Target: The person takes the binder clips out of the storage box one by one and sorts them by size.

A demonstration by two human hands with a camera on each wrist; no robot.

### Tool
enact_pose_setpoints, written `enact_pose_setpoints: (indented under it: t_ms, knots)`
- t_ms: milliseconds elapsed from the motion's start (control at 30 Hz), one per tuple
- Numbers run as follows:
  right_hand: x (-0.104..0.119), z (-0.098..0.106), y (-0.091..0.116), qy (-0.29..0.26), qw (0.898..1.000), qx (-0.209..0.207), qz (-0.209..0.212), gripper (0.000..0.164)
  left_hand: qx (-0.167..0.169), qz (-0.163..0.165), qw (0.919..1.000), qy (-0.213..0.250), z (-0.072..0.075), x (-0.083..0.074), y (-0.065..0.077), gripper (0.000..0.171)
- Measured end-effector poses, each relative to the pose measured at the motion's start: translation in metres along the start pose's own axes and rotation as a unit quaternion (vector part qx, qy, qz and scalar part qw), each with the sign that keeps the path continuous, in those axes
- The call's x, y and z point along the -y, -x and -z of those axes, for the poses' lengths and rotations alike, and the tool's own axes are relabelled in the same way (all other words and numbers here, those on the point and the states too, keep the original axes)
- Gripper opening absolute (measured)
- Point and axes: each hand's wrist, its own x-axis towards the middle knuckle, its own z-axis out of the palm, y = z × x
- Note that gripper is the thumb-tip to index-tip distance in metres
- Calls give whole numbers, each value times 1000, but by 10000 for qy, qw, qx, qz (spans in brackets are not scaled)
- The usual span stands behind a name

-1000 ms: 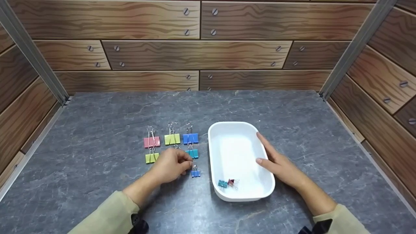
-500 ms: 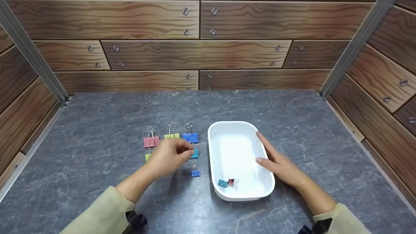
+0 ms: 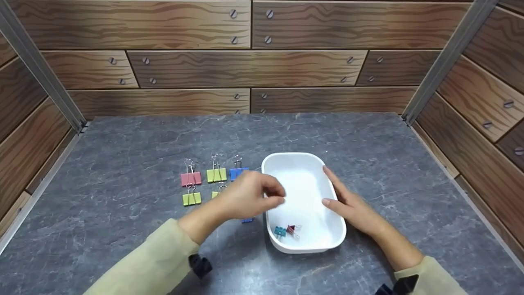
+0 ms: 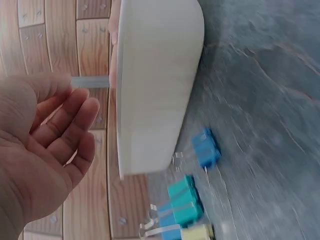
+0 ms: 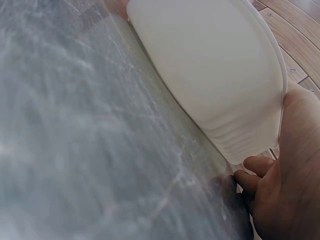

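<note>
My left hand [image 3: 249,196] hovers at the left rim of a white plastic tub [image 3: 305,176], thumb and fingertips drawn together over its inside. No object shows between those fingertips in the head or left wrist view; a small one could be hidden. My right hand [image 3: 356,211] holds the tub's right side, thumb over the rim and fingers outside. Inside the tub lie a teal binder clip [image 3: 280,231] and a dark red binder clip [image 3: 291,229]. Beneath the left hand, a small blue binder clip [image 4: 205,148] and a teal binder clip [image 4: 184,200] appear in the left wrist view.
Left of the tub, binder clips stand in rows: a pink clip [image 3: 191,178], a yellow clip [image 3: 216,175], a large blue clip [image 3: 237,173] and a smaller yellow clip [image 3: 191,199] among them. Wood-patterned walls [image 3: 245,69] enclose the grey marbled table [image 3: 123,205].
My left hand has risen from among the binder clips and moved right to the tub, its fingertips still together. The right hand and the tub stay put.
</note>
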Motion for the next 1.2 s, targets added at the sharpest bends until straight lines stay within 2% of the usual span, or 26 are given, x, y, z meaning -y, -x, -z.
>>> enact_pose_setpoints:
  t_ms: [200,333,467,667,833,1200]
  knots:
    - [0,0,0,122,9999,-43,-25,81,932,-409,9946,-193,-18,0,-20,6]
    - [0,-2,0,116,9999,-18,-64,81,1457,-444,9880,-260,-28,6,-27,10]
    - [1,-2,0,90,9999,12,-107,81,1794,-402,9819,-455,-34,11,-31,13]
    - [1,0,1,49,10000,-3,-69,81,1906,-296,9762,-987,-40,11,-38,13]
    - [0,1,1,-56,9999,57,-86,81,1971,-239,9683,-1516,-45,12,-41,14]
    - [0,1,1,219,9997,-33,-37,80,2111,-265,9570,-1974,-51,12,-42,9]
